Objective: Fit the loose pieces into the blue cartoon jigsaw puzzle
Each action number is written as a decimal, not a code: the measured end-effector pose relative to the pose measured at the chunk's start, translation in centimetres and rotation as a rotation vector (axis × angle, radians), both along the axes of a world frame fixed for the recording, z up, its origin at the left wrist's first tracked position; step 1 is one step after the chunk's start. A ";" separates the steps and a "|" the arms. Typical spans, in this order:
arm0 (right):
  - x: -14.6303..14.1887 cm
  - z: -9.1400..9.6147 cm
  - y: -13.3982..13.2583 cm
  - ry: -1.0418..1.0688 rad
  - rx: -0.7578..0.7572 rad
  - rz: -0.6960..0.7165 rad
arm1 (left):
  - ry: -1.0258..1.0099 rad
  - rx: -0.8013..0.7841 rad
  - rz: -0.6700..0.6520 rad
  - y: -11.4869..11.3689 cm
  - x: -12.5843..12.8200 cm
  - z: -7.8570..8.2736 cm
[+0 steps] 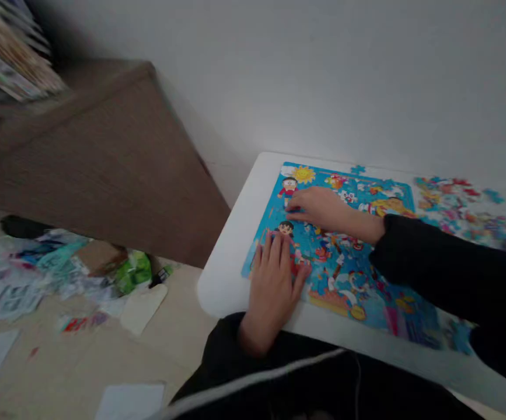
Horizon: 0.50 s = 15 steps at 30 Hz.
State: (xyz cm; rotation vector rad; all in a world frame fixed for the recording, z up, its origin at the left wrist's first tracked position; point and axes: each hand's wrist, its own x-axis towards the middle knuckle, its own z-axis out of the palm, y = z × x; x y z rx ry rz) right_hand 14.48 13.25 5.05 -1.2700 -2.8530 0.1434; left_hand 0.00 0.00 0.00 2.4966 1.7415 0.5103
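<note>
A colourful cartoon jigsaw puzzle (344, 256) lies on a white table (226, 274). My left hand (274, 286) rests flat on the puzzle's near left part, fingers stretched out and apart. My right hand (318, 207) reaches across to the puzzle's upper left, by a cartoon figure, with its fingertips pressed down on the pieces; whether it pinches a piece is hidden. Both arms wear black sleeves.
Loose puzzle pieces (458, 204) lie heaped at the table's far right. A single blue piece (358, 170) sits just past the puzzle's top edge. A brown wooden cabinet (104, 163) stands left of the table. Papers and wrappers (60, 274) litter the floor.
</note>
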 end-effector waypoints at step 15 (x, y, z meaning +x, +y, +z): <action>0.6 0.0 1.0 0.150 -0.037 0.079 | -0.027 0.037 -0.005 0.1 -0.1 -0.3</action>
